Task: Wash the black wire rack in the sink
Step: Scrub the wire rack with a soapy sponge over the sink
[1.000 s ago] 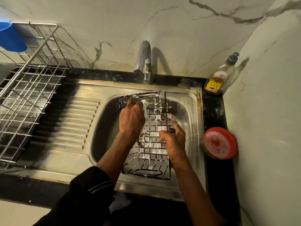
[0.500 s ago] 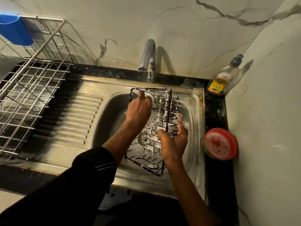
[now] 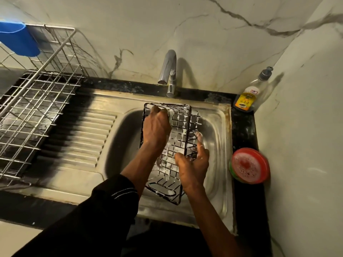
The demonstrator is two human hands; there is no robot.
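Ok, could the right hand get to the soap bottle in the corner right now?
Probably, once it lets go: the right hand grips the wire rack by its side, and nothing stands between it and the soap bottle.

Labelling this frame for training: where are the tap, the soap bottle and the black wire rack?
tap [image 3: 168,65]: head view, curved spout.
soap bottle [image 3: 245,100]: head view, yellow label.
black wire rack [image 3: 179,127]: head view, soapy grid.

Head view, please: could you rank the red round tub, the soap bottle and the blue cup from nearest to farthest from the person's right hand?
From the right hand:
1. Red round tub, close by on its right.
2. Soap bottle, in the back right corner.
3. Blue cup, far left at the back.
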